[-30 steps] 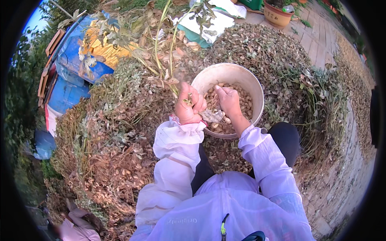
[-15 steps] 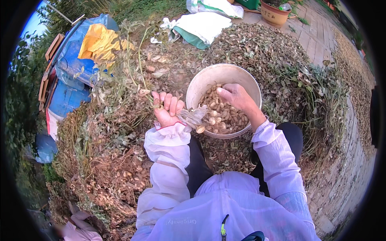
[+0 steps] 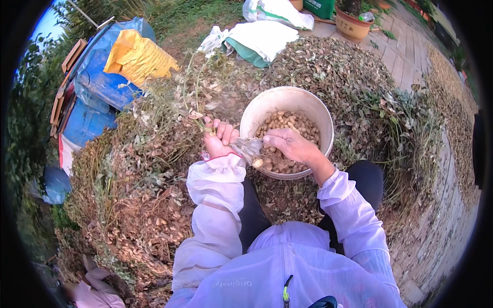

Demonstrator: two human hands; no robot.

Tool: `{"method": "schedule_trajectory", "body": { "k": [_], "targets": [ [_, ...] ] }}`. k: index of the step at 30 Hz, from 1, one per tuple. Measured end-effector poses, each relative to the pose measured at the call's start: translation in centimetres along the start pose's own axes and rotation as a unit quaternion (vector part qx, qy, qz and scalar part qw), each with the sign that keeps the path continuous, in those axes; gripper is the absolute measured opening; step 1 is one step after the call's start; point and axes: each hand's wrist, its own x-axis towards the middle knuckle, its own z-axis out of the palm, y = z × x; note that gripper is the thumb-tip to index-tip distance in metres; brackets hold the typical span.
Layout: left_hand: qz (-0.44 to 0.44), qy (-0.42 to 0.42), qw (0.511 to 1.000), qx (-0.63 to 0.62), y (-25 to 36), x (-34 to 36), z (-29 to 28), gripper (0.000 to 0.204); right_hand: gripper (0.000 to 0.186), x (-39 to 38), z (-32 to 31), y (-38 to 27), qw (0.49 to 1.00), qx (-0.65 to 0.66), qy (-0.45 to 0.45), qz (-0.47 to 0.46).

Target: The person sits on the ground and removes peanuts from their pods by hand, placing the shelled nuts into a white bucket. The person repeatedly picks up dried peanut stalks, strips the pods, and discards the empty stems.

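My left hand (image 3: pixel 220 139) is closed round a peanut plant (image 3: pixel 247 148), its leafy stems sticking up past the fingers and its pale root end pointing right. A light peanut in its shell hangs at that root end, beside the bucket's near-left rim. Fingers of my right hand (image 3: pixel 294 149) are pinched together at the roots; what exactly lies between the fingertips is hidden. Below that hand stands a whitish bucket (image 3: pixel 324 113) between my knees. Peanuts (image 3: pixel 292 122) in their shells cover its bottom, partly hidden by my right hand.
Dried peanut plants (image 3: pixel 349 66) are heaped right of the bucket, and more (image 3: pixel 138 215) with pods lie on the left. White sacks (image 3: pixel 267 36) and a plant pot (image 3: pixel 352 24) stand beyond. Blue barrels (image 3: pixel 95 84) and a yellow sack (image 3: pixel 138 57) are at far left. Another person (image 3: pixel 95 292) is at lower left.
My right hand has moved left from over the peanuts in the bucket to the plant's root end. My left hand keeps its hold on the plant, and the view has shifted slightly.
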Motion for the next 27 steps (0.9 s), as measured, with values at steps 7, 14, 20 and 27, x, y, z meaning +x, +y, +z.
{"method": "schedule_trajectory", "body": {
  "k": [7,14,20,27],
  "targets": [
    [-0.01,0.024,0.999,0.032,0.3,0.5,-0.9,0.035,0.02,-0.2,0.7,0.0,1.0,-0.005,0.011,0.009],
    [0.036,0.07,0.997,-0.009,-0.2,0.6,-0.7,0.032,0.021,0.5,2.0,1.2,0.947,0.155,0.276,0.056],
    [0.038,0.07,0.996,-0.026,-0.4,0.8,-1.3,0.034,0.018,1.9,-0.7,3.0,0.894,0.036,0.444,0.051],
    [0.008,0.047,0.995,-0.087,0.3,1.2,-2.4,0.029,0.026,0.9,-1.5,2.9,0.967,0.156,0.177,0.101]
  ]
}}
